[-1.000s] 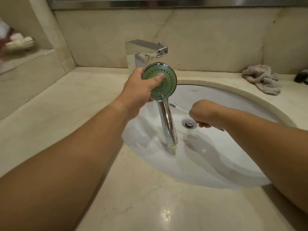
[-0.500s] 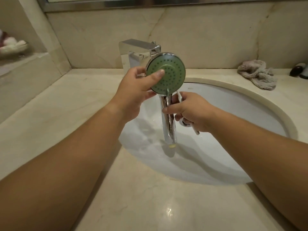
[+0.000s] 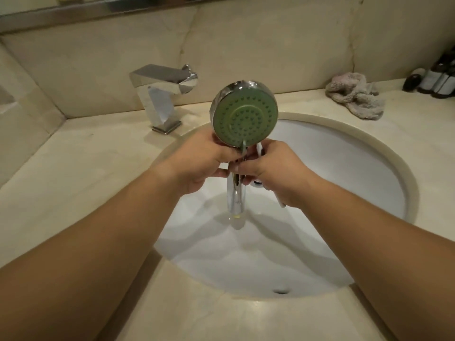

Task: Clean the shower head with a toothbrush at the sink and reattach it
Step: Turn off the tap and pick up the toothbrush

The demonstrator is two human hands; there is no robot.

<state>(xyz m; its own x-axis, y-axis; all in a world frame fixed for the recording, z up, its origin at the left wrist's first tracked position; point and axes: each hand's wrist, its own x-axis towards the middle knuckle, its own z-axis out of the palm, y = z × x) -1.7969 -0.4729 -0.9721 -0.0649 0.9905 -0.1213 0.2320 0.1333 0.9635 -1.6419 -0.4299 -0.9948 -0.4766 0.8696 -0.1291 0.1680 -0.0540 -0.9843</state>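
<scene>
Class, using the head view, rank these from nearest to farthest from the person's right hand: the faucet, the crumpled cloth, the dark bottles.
From the right hand:
1. Faucet, on the counter behind and to the left.
2. Crumpled cloth, back right on the counter.
3. Dark bottles, far right corner.

A crumpled greyish cloth (image 3: 354,99) lies on the beige marble counter (image 3: 81,153) in the upper right of the frame. At the far right edge, just beyond it, stand a few dark bottles (image 3: 435,78) (labels too blurred to read). A mirror's metal frame (image 3: 73,13) runs along the top.
</scene>
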